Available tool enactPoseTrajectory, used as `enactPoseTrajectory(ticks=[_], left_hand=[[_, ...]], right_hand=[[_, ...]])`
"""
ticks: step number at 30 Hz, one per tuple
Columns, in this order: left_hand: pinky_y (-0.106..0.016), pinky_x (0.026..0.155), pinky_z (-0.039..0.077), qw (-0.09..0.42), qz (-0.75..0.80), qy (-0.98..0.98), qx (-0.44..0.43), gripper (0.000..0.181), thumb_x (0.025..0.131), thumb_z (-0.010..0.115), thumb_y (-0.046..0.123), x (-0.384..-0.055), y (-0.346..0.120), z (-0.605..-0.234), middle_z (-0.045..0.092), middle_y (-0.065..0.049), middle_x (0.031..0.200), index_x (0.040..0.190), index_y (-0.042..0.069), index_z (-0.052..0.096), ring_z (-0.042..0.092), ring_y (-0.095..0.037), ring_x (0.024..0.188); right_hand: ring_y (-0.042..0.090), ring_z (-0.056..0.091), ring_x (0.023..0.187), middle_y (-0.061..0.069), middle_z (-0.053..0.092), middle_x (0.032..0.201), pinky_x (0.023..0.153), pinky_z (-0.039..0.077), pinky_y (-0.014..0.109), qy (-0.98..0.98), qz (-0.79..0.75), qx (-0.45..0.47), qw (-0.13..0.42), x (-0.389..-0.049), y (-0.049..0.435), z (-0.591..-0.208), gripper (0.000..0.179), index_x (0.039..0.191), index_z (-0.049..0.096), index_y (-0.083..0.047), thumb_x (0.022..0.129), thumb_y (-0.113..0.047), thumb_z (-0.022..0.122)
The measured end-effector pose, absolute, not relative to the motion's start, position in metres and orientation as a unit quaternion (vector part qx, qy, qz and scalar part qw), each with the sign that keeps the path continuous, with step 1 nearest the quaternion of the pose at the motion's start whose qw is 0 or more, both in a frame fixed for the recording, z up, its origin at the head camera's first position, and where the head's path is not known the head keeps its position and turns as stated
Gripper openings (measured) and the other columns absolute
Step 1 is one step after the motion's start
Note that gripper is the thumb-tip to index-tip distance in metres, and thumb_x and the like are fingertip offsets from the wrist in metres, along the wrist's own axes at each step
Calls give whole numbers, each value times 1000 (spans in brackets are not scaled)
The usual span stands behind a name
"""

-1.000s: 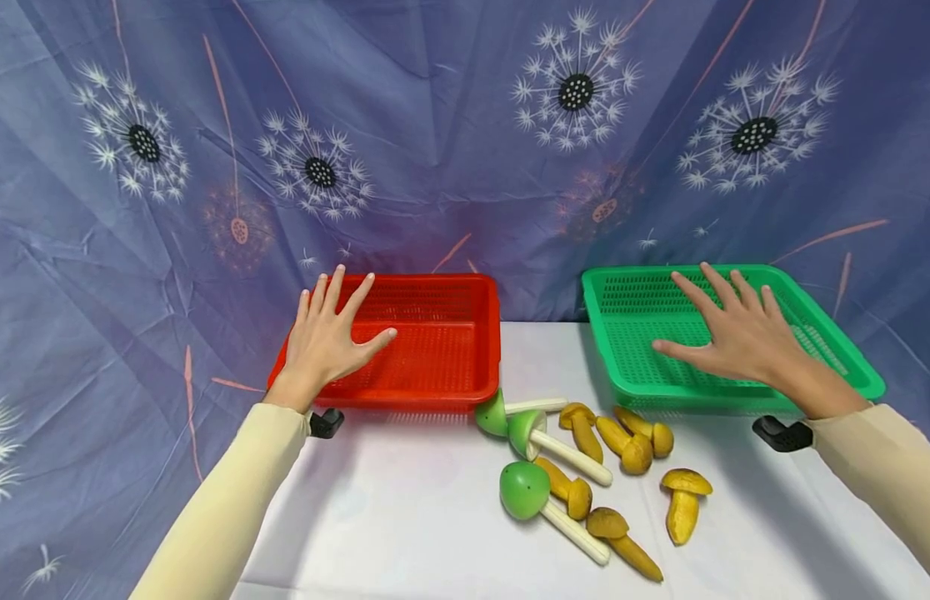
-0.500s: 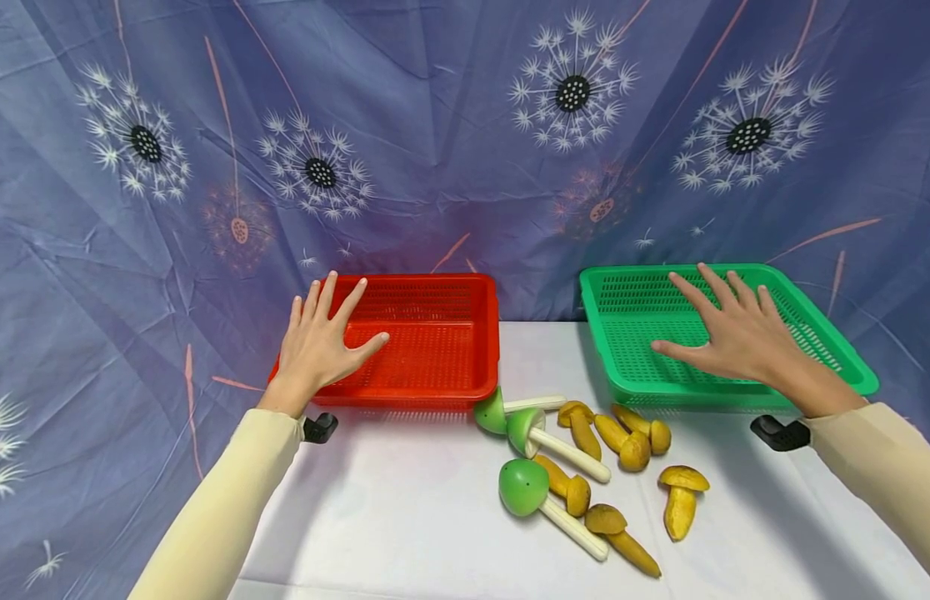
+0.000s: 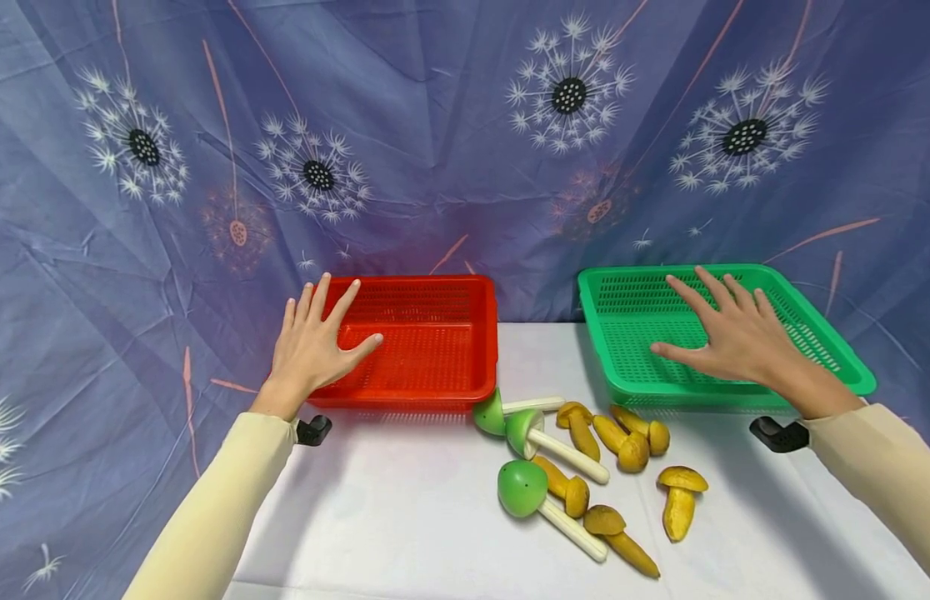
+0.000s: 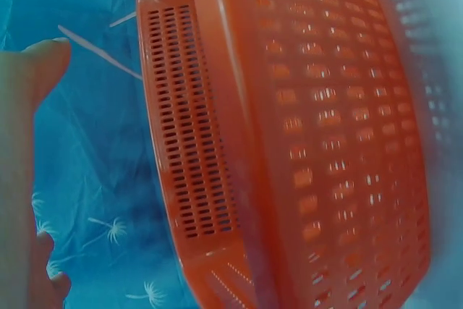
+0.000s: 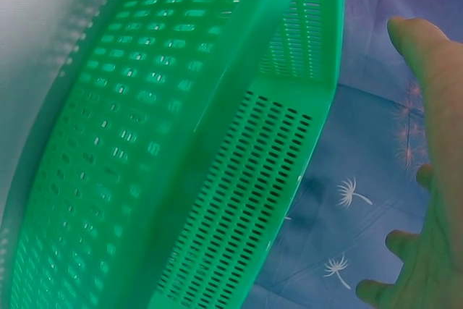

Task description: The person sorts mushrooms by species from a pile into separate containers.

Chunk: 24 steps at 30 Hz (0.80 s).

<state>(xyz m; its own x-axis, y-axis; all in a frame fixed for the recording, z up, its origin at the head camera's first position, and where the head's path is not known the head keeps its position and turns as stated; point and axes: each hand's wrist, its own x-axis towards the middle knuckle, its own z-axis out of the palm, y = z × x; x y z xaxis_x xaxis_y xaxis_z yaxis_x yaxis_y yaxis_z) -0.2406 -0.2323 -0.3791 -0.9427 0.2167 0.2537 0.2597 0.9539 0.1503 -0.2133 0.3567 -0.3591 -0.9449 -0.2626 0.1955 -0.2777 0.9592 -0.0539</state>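
Note:
My left hand point(image 3: 309, 350) is held over the left end of a red perforated plastic basket point(image 3: 427, 358), fingers spread and thumb pointing right. Spread likewise, my right hand point(image 3: 738, 342) hovers over a green perforated basket point(image 3: 630, 346), its thumb pointing left. Neither hand holds anything. Both wrist views show the baskets' slotted walls beside the raised fingers. Between and in front of the baskets lie toy mushrooms. One green-capped mushroom point(image 3: 522, 488) with a pale stem lies frontmost of three such. Several are yellow-brown, including a lone mushroom point(image 3: 681, 500) on the right.
The baskets stand at the back of a white-covered table point(image 3: 390, 517), against a blue curtain point(image 3: 435, 125) printed with dandelions. A green-capped mushroom point(image 3: 489, 417) lies right at the red basket's front right corner. Black wrist cameras point(image 3: 313, 431) sit beneath both wrists.
My left hand has drifted left and slightly down over the red basket. My right hand is nearly still. Baskets and mushrooms lie as before, with only a slight shift of the head view.

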Motion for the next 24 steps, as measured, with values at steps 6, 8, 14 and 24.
enactPoseTrajectory(ticks=[6, 8, 14, 24], left_hand=[[-62, 123, -3, 118, -97, -981, -117, 92, 92, 51, 75, -236, -242, -376, 1, -13, 172, 166, 32, 16, 6, -47, 154], [-62, 123, -3, 116, -99, -981, -116, 92, 92, 51, 75, -234, -246, -376, 2, -14, 172, 166, 33, 15, 7, -48, 154], [-65, 122, -1, 112, -107, -982, -109, 92, 92, 50, 75, -226, -259, -378, 5, -16, 171, 166, 37, 10, 10, -49, 152], [-72, 117, 11, 106, -171, -975, -92, 96, 92, 59, 68, -208, -285, -387, 14, -24, 168, 166, 31, 11, 18, -54, 149]], right_hand=[[63, 20, 142, 25, 15, 167, 107, 13, 83, -985, 47, 140, 93, -210, 358, -359, 109, 166, 15, -28, 83, -66, 74], [63, 20, 142, 25, 14, 167, 108, 12, 83, -985, 49, 140, 90, -209, 359, -359, 109, 166, 15, -28, 83, -66, 74], [63, 21, 142, 25, 15, 167, 108, 13, 82, -984, 49, 142, 95, -207, 361, -360, 109, 166, 15, -28, 83, -65, 75], [63, 24, 140, 23, 16, 167, 106, 15, 84, -980, 54, 156, 111, -203, 363, -360, 109, 166, 17, -28, 82, -61, 78]])
